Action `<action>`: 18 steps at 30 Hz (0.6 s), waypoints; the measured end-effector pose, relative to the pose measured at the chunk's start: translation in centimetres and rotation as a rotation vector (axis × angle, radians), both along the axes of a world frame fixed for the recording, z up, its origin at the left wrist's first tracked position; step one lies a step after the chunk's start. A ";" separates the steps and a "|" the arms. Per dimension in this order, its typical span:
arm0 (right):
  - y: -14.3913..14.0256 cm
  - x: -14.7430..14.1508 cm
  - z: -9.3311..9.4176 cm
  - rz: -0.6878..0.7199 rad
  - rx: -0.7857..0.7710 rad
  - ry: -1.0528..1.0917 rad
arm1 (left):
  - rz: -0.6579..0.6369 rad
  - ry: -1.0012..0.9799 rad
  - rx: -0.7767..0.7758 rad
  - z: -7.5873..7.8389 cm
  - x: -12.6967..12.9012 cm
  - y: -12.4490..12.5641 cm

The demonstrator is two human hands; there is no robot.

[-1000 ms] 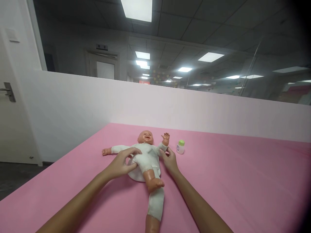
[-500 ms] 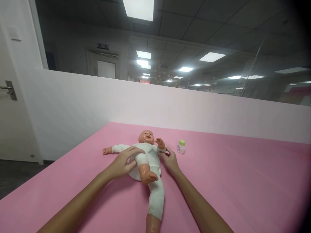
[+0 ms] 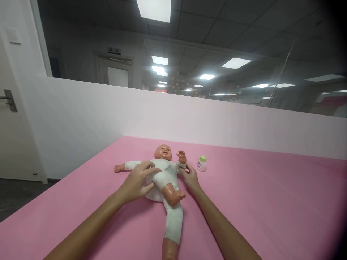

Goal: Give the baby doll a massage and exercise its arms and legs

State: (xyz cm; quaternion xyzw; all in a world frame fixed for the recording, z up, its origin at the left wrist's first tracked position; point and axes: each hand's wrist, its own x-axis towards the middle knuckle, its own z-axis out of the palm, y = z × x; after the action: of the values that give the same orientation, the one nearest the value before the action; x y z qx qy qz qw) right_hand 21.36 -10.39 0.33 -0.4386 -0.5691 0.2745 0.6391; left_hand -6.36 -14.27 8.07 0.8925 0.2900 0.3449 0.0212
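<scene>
Fingers (image 3: 148, 167) of the left hand (image 3: 135, 184) are spread open and laid flat over the hip and belly of the baby doll (image 3: 162, 173), pressing rather than gripping. Fingers (image 3: 187, 169) of the right hand (image 3: 191, 179) are curled loosely against the doll's upper arm and side; whether anything is pinched between them cannot be told. The doll is seen lying on its back on the pink counter (image 3: 257, 202), head away from the camera, one leg bent up with the bare foot raised, the other stretched toward the near edge. A white pad (image 3: 152, 195) is tucked under its bottom.

A slip is judged possible: with no firm hold taken, the doll could be slid or rolled off the pad by uneven pressure from the left palm. The raised leg could drop and drag the pad askew. The small bottle (image 3: 201, 163) with its green cap stands just beside the right hand and could be toppled by a careless sweep of the wrist.
</scene>
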 end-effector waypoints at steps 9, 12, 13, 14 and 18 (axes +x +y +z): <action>-0.1 -0.3 0.1 -0.030 0.019 -0.030 | -0.028 -0.085 -0.077 0.3 -0.2 0.1; -0.4 -0.7 0.0 -0.056 0.108 -0.199 | -0.002 -0.157 -0.089 -0.4 0.1 0.3; -0.5 -0.8 0.0 -0.052 0.148 -0.256 | 0.006 -0.178 -0.083 -0.7 0.3 0.4; -0.6 -0.8 0.0 -0.044 0.182 -0.298 | 0.015 -0.199 -0.073 -0.9 0.5 0.5; -0.6 -0.9 -0.1 -0.043 0.179 -0.308 | 0.040 -0.233 -0.063 -1.2 0.7 0.7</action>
State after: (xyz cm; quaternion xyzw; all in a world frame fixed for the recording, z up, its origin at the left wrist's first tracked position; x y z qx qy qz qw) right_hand 20.49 -10.97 0.25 -0.4289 -0.6729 0.1388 0.5866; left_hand -5.71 -13.57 6.91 0.8394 0.3140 0.4372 0.0757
